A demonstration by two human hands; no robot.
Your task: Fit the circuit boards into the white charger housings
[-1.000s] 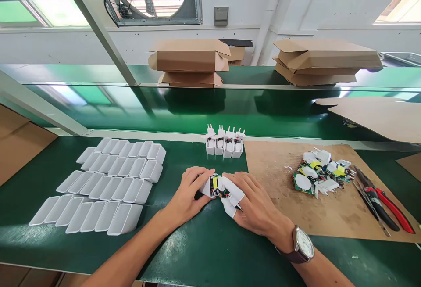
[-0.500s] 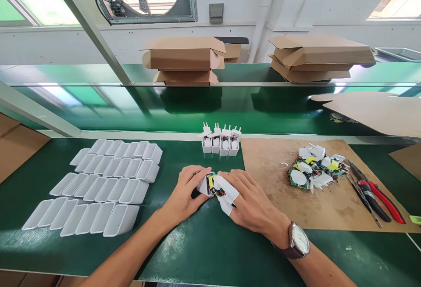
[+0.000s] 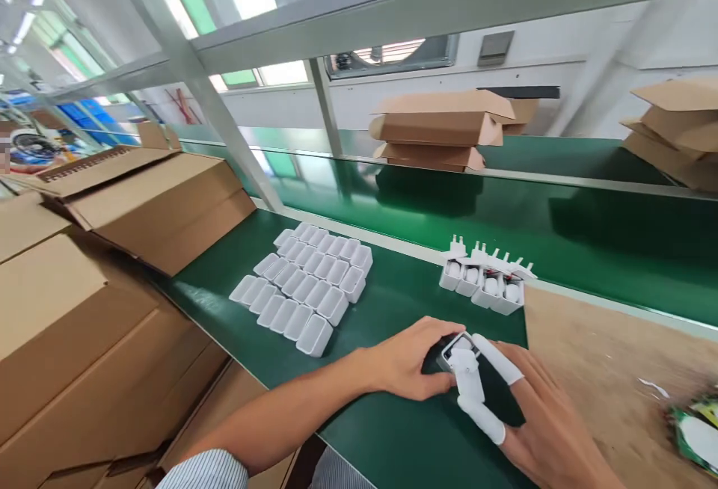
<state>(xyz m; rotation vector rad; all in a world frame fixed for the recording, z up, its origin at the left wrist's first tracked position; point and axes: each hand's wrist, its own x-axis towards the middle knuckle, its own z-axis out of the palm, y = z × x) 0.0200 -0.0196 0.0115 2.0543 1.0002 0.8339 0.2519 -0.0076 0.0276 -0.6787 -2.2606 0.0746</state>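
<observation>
Clearly, your left hand [image 3: 412,360] pinched the white casing [image 3: 447,357] from its nine o'clock side, thumb below and fingers above. With that casing as the middle of the dial, your right hand [image 3: 541,407] stood at four o'clock, wearing white finger covers [image 3: 496,358] on thumb and forefinger. Those two were spread apart, the green bench [image 3: 418,437] showing between them. The forefinger's tip met the casing's rim near two o'clock; the thumb's tip lay at the low end of a flat white piece [image 3: 470,380] that slanted out of the casing toward six o'clock. Whether they gripped anything could not be told. The casing thus sat between both hands, its open end showing to you.

At one o'clock, four filled casings [image 3: 483,298] stood side by side, plug pins pointing up. Rows of open casings [image 3: 306,283] lay well apart at ten o'clock, with a large cardboard box [image 3: 162,205] past them. At three o'clock lay a brown sheet [image 3: 588,354], and between three and four, cut off by the edge of your view, blurred circuit boards [image 3: 698,437].
</observation>
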